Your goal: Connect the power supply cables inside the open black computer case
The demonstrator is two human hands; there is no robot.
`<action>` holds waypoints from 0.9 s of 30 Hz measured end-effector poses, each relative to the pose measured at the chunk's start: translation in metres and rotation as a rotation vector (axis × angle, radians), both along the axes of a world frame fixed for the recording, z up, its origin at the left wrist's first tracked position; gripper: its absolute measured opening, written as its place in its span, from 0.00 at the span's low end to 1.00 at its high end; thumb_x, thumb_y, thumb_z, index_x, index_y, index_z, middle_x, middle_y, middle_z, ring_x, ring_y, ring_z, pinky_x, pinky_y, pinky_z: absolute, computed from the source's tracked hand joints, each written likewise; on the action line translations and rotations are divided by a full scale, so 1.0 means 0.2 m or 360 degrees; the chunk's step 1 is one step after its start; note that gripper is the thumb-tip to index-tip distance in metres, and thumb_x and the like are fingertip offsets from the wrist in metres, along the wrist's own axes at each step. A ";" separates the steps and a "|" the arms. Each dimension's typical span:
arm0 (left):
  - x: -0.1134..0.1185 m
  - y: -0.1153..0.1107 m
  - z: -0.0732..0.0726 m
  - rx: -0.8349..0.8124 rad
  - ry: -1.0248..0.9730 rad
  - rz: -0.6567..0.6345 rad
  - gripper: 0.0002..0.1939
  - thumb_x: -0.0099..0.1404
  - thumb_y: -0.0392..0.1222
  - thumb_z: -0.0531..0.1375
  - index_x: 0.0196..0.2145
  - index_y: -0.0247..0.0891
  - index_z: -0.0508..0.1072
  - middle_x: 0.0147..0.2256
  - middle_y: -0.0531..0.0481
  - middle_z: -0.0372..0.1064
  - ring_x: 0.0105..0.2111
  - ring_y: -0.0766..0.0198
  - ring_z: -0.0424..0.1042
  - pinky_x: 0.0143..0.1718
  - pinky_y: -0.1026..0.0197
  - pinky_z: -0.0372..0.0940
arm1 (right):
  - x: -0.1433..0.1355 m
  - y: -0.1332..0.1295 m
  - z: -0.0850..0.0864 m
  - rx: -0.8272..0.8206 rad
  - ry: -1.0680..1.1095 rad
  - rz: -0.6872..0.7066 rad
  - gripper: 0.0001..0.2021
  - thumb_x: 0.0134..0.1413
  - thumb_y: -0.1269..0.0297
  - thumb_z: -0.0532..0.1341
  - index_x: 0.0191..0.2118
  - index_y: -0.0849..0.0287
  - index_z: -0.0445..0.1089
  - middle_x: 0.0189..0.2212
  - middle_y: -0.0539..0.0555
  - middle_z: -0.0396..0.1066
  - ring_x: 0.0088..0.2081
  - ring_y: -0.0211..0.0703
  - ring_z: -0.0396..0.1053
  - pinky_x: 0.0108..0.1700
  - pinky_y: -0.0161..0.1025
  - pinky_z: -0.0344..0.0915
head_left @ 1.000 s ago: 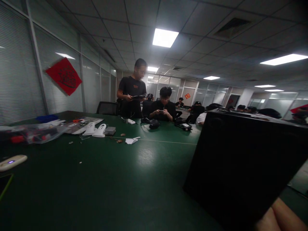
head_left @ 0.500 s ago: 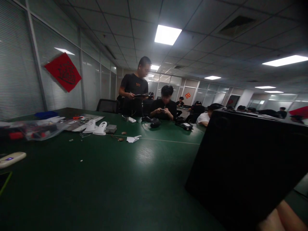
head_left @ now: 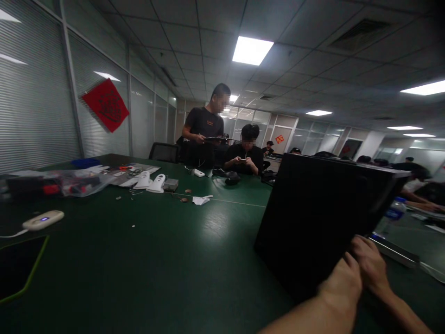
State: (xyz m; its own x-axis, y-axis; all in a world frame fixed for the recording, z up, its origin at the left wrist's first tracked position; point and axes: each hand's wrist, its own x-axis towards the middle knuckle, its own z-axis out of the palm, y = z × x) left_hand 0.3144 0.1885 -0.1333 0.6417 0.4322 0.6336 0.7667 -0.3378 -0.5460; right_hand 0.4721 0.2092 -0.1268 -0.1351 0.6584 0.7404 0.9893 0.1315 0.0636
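Observation:
A large black box-shaped case (head_left: 309,222) stands tilted over the green table at the right, its broad dark side facing me. Its exact kind is too dark to make out. My left hand (head_left: 342,276) is closed at the lower right edge of the case, with the fingertips partly hidden. Just beyond it, my right hand (head_left: 370,260) has its fingers curled against the same edge. The two hands are close together, the left one overlapping the right.
On the green table (head_left: 156,269) a dark tablet-like device (head_left: 21,264) with a lime edge and a white gadget (head_left: 43,220) lie at left. Behind them are a plastic bag (head_left: 79,183) and white handheld devices (head_left: 158,183). A bottle (head_left: 396,211) is at right. Two people (head_left: 205,130) are across the table.
The black case has shifted left and turned, showing its right edge. Both my hands have come into fuller view on that edge. My view has turned slightly left.

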 end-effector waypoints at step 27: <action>-1.64 0.03 0.17 -0.0407 0.0005 -0.0125 0.23 0.61 0.60 0.63 0.34 0.35 0.67 0.29 0.46 0.71 0.29 0.56 0.74 0.28 0.59 0.64 | -0.92 0.19 0.10 0.0385 -0.0691 0.0985 0.27 0.65 0.46 0.55 0.20 0.59 0.64 0.13 0.47 0.63 0.16 0.32 0.56 0.25 0.37 0.50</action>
State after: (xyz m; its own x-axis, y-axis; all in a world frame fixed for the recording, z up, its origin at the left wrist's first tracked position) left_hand -0.0131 0.1953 -0.0989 0.6815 0.5267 0.5081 0.7309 -0.5236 -0.4377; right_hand 0.2885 0.2479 -0.1073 -0.7334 0.1970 0.6507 0.6213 0.5828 0.5237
